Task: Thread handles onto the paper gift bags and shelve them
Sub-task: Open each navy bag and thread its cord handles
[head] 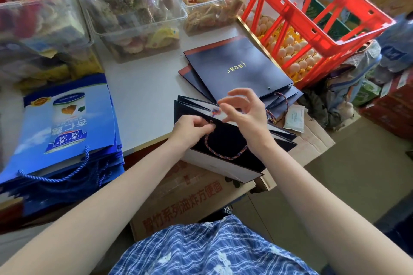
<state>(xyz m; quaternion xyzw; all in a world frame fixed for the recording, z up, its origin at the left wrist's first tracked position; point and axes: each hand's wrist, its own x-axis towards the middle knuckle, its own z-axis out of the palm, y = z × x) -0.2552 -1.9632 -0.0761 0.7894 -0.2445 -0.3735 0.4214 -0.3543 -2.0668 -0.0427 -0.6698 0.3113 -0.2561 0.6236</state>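
The hands (221, 118) hide the navy bag's (225, 140) handle holes; snack bins (129, 6) blur.
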